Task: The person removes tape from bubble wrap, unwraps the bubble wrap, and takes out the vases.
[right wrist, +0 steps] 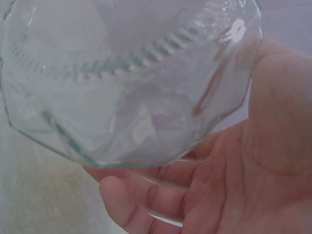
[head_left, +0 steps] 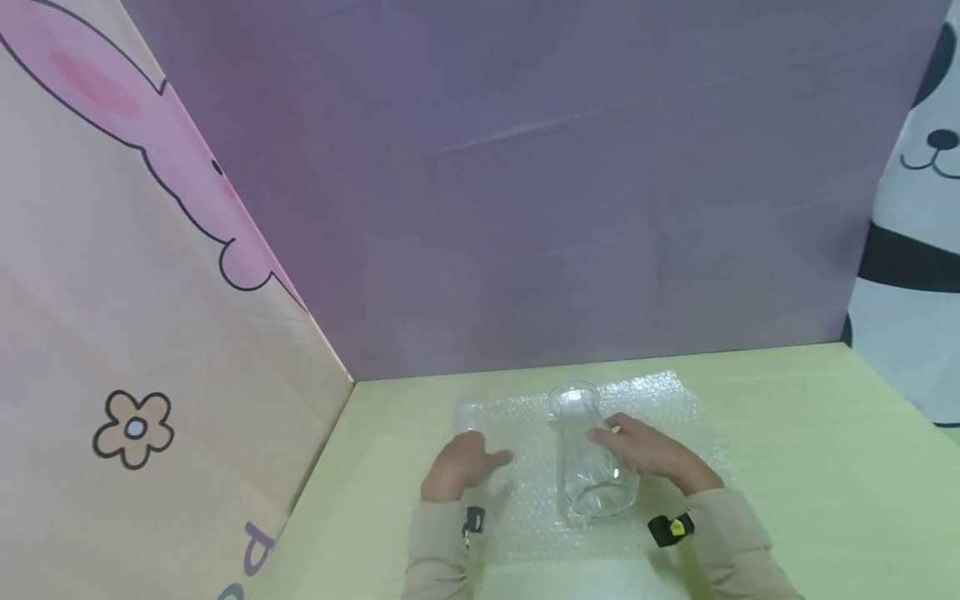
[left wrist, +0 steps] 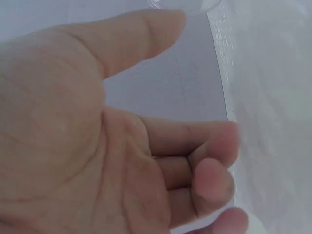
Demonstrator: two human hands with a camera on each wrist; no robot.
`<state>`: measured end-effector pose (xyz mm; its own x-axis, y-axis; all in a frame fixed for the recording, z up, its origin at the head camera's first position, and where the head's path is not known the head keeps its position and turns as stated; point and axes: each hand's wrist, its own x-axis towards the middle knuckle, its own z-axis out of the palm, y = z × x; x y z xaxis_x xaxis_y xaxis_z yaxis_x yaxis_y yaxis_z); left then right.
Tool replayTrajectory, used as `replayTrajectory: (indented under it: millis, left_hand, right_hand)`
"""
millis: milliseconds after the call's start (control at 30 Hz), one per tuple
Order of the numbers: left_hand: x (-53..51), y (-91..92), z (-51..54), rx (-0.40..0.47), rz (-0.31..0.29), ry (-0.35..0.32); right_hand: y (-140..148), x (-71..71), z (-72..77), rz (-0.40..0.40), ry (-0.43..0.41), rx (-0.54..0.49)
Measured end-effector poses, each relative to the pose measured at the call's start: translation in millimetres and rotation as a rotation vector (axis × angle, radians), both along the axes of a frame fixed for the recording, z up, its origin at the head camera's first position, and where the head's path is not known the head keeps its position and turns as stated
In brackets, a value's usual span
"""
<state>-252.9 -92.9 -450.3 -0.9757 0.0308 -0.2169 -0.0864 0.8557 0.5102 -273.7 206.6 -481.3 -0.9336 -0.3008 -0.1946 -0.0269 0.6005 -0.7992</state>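
Observation:
A clear glass vase (head_left: 592, 458) lies over a sheet of bubble wrap (head_left: 525, 533), its flared mouth towards the back and its base towards the front. The right hand (head_left: 652, 450) grips it from the right side; in the right wrist view the fingers curl beneath the faceted glass (right wrist: 141, 112) near its base. At the sheet's left edge is the left hand (head_left: 463, 462), thumb apart and fingers loosely bent. In the left wrist view nothing shows between that hand's (left wrist: 112, 131) thumb and fingers, and the fingertips are beside the blurred plastic; whether they touch it I cannot tell.
The pale green table (head_left: 810, 450) extends on both sides of the sheet. A plain purple-grey panel (head_left: 525, 208) stands behind it. Printed panels stand at the left, with a flower (head_left: 135, 428), and at the right, with a panda (head_left: 911, 333).

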Motion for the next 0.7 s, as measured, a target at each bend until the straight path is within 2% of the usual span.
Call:
replayTrajectory:
  millis: [267,700]
  left_hand:
    - [-0.2,-5.8,1.3,-0.055,0.065,0.054]
    - [-2.1,-12.8,-2.3,-0.078,0.099,0.073]
  right_hand:
    - [-0.2,0.9,0.0,0.003,-0.003,0.011]
    - [-1.7,0.7,0.0,0.004,0.000,0.008]
